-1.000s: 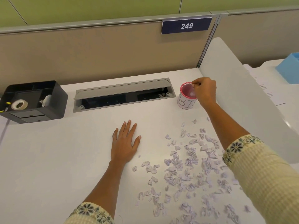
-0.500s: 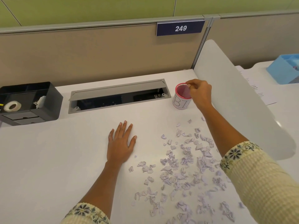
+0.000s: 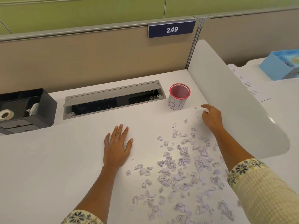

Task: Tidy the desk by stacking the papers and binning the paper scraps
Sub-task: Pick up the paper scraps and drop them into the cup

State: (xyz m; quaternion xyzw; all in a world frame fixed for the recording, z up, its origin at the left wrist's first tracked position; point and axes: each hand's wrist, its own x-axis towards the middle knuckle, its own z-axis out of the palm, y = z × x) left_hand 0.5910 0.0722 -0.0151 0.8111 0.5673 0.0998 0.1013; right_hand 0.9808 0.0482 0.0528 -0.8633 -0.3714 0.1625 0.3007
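Note:
A small pink mesh cup [image 3: 179, 92] with a white paper label stands at the back of the white desk [image 3: 64, 159]. Several crumpled pale paper scraps [image 3: 182, 168] lie scattered over the desk's right half. My right hand [image 3: 210, 117] hovers low over the desk just right of the cup, fingers loosely bent, index finger reaching toward a tiny scrap [image 3: 195, 108]; it holds nothing that I can see. My left hand [image 3: 117, 146] lies flat on the desk, fingers straight, left of the scraps.
A grey open cable tray [image 3: 113, 99] is sunk into the desk behind my left hand. A black organiser [image 3: 27, 109] with a tape roll sits at far left. A white divider panel [image 3: 226, 97] rises on the right; beyond it lie printed papers [image 3: 249, 86] and a blue box [image 3: 281, 65].
My right hand has left the rim of the pink cup and come down toward the desk to its right. The left hand has stayed flat in place.

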